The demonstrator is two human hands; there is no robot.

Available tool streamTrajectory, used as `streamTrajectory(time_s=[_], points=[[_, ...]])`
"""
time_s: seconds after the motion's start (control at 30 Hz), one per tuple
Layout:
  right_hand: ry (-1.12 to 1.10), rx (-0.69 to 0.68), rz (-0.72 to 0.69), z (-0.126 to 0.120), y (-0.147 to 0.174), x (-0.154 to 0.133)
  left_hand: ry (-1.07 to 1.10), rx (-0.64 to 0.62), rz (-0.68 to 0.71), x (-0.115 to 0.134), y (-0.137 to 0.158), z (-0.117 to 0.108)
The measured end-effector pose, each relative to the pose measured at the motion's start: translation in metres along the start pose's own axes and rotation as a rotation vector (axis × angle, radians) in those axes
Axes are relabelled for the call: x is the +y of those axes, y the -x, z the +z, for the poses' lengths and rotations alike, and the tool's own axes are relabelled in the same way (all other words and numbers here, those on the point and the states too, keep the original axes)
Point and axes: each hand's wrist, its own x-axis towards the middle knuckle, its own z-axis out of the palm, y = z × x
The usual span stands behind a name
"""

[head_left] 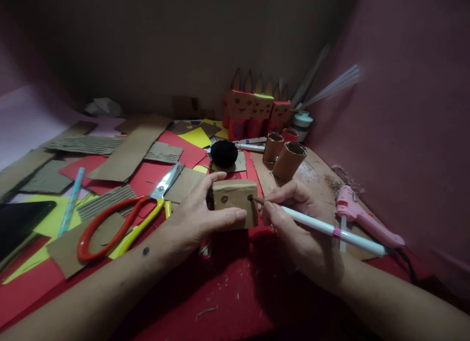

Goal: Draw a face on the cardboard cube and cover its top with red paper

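Note:
My left hand (203, 209) grips a small brown cardboard box (235, 190) from its left side, thumb across the front face. Two round dark eye marks show on that face, one left and one right. In my right hand (293, 218) is a white marker (316, 225) with a purple band, held like a pen. Its tip touches the right eye mark. Beyond the box lies a black fuzzy ball (224, 153). Scissors (161, 188) with red and yellow handles rest beside my left forearm.
Several cardboard figures with drawn faces (241, 105) stand at the back. Cardboard tubes (290, 161) are right of centre, and a pink glue gun (358, 211) lies further right. Cardboard strips (132, 150) and coloured paper cover the left. A lidded jar (302, 120) stands by the right wall.

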Motion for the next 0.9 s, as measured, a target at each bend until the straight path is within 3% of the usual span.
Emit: streamTrajectory(time_s=[0.47,0.73,0.9], points=[[-0.156,-0.049,-0.074,-0.0054,0.0023,0.0080,-0.022,-0.060,0.021,-0.0055,-0.0032,-0.0073],[-0.213,-0.009,-0.086,-0.0038,0.0029,0.0069,0.120,-0.004,0.046,-0.0040,-0.0012,-0.0016],[-0.197,0.018,-0.071,0.0004,0.0021,0.0045,0.101,-0.009,0.037,-0.0039,-0.0028,-0.0045]])
